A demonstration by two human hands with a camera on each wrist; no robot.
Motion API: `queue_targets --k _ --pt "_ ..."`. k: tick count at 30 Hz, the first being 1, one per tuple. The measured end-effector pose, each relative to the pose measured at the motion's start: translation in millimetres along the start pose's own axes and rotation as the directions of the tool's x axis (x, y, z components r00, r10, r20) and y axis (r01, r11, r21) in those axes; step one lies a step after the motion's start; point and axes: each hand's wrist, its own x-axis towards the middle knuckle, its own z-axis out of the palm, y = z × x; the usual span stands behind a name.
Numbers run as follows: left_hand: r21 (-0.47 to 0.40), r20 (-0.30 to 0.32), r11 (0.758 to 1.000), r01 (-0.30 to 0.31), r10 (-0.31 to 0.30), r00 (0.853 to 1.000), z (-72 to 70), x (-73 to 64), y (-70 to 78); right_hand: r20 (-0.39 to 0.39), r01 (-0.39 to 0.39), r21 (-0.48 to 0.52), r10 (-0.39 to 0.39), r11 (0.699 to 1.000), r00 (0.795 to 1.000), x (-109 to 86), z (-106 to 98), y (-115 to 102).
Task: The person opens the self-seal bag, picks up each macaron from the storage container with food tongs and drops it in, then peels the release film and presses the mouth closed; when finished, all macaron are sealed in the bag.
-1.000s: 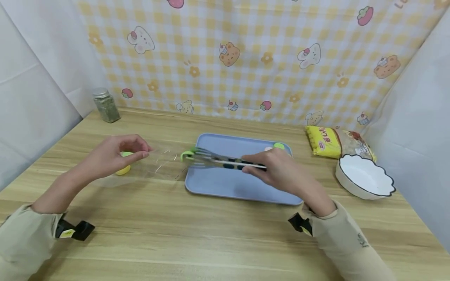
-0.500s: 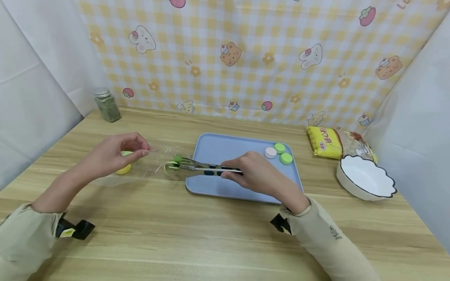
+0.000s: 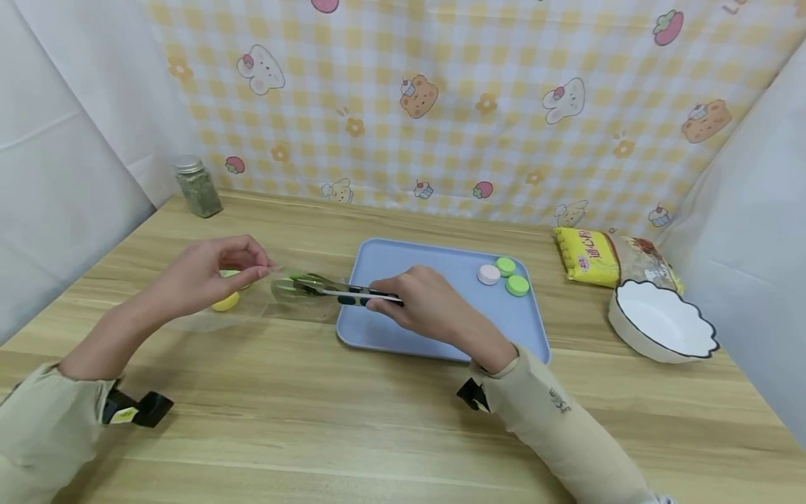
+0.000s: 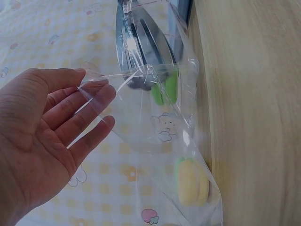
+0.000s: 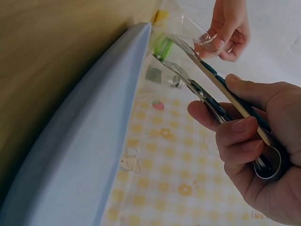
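My left hand (image 3: 204, 280) pinches the edge of a clear plastic bag (image 4: 141, 134) between thumb and fingers, seen best in the left wrist view. Inside the bag's far end lies a yellow macaron (image 4: 193, 182), with something light green beside it. My right hand (image 3: 425, 304) grips metal tongs (image 3: 355, 295) with dark handle pads. Their slotted tips reach into the bag and hold a green macaron (image 5: 162, 47). Below the right hand lies a blue tray (image 3: 409, 252), bearing a pink macaron (image 3: 488, 274) and two green macarons (image 3: 518, 285).
A white scalloped bowl (image 3: 664, 322) stands at the right, in front of a yellow food packet (image 3: 588, 257). At the back left is a glass jar (image 3: 198, 189) of dried herbs. A checked curtain (image 3: 378, 154) hangs behind the wooden table (image 3: 315, 420).
My right hand has moved left, carrying the tongs and green macaron from the tray's left edge deeper into the bag. The left hand has stayed almost still.
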Motion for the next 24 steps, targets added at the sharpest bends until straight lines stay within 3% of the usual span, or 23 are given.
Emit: queue_targets --k 11,24 --pt "-0.007 0.017 1.000 -0.008 0.008 1.000 -4.2 -0.7 5.9 0.033 0.025 0.002 -0.025 1.000 0.999 28.8 15 -15" --pt "0.020 0.050 0.998 -0.057 0.056 0.997 -3.6 0.5 2.2 0.071 0.039 -0.062 -0.035 0.997 0.997 32.2 21 -22"
